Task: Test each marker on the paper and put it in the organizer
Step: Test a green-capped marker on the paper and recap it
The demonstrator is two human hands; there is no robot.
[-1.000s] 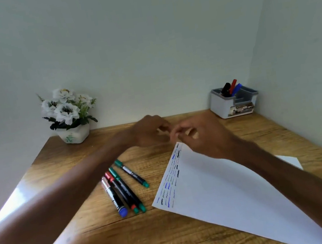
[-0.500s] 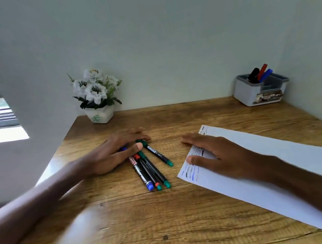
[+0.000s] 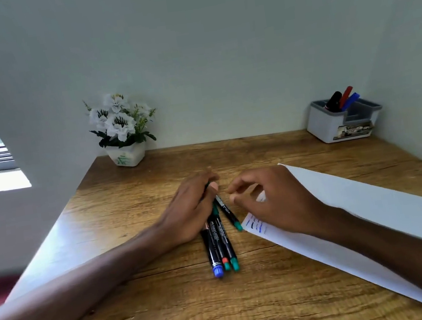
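My left hand pinches the upper end of a black marker with green ends, which slants down to the paper's corner. Three more markers lie side by side just below it, partly under my left palm; their near ends are blue, red and green. My right hand hovers over the left end of the white paper, fingers curled and apart, holding nothing. Blue and black test strokes show on the paper beside that hand. The white and grey organizer stands at the back right, holding black, red and blue markers.
A white pot of white flowers stands at the back left of the wooden desk. Walls close the desk in at the back and on the right. A window is at the far left.
My left hand has slid right and closed on the green marker's upper end. My right hand has lifted off the paper, curled its fingers and come close to the left hand.
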